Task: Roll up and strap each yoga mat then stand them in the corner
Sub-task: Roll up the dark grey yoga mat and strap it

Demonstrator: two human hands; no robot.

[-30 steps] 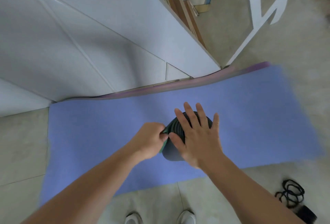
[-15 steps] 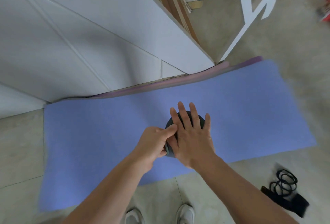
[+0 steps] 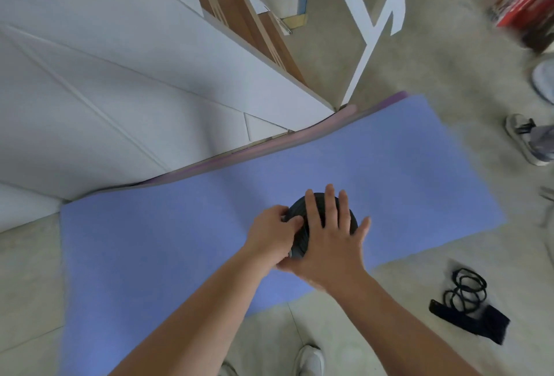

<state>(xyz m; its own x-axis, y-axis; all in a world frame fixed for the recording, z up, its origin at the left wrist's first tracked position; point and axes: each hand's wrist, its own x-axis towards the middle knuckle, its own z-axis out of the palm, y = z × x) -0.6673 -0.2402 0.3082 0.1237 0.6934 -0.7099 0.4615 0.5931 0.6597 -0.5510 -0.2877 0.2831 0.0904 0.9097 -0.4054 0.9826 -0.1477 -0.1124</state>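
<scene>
A dark rolled yoga mat [image 3: 301, 213] stands on end, seen from above, its spiral end facing me. My right hand [image 3: 331, 243] lies flat on its top with fingers spread. My left hand [image 3: 271, 233] grips the roll's left side, thumb and fingers pinched at its outer edge. Under the roll a blue yoga mat [image 3: 150, 240] lies flat on the floor. The edge of a purple mat [image 3: 299, 137] shows along its far side. Black straps and elastic loops [image 3: 467, 300] lie on the tiles at the right.
A white staircase side panel [image 3: 120, 90] and wooden steps [image 3: 239, 12] rise behind the mats. A white frame [image 3: 368, 15] stands at the back. Another person's shoes [image 3: 521, 138] are at the right edge, with a red box [image 3: 521, 6] beyond. My own shoes [image 3: 308, 360] show below.
The view has shifted left and down. My left hand has slid up along the roll's left side, and my right hand stays pressed on top.
</scene>
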